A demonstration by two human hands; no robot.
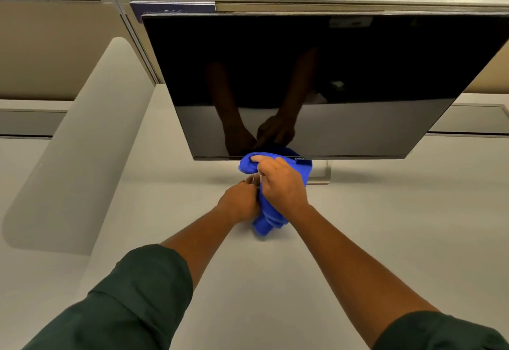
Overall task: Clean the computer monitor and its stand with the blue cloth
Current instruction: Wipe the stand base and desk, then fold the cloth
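A large black monitor (316, 79) stands on the white desk, its screen dark and reflecting both of my arms. Its silver stand base (322, 174) shows just below the bottom edge, mostly hidden behind the cloth and my hands. The blue cloth (303, 169) is bunched in front of the stand, reaching from the monitor's lower bezel down to the desk. My right hand (281, 184) grips the cloth's upper part, thumb on top. My left hand (241, 202) holds the cloth's lower left side with curled fingers, pressed against my right hand.
The white desk (385, 239) stretches all round the monitor. A beige partition wall (55, 46) runs behind the desk, and a rounded white panel (82, 143) slants along the left side. A recessed grey tray (473, 119) lies at the back right.
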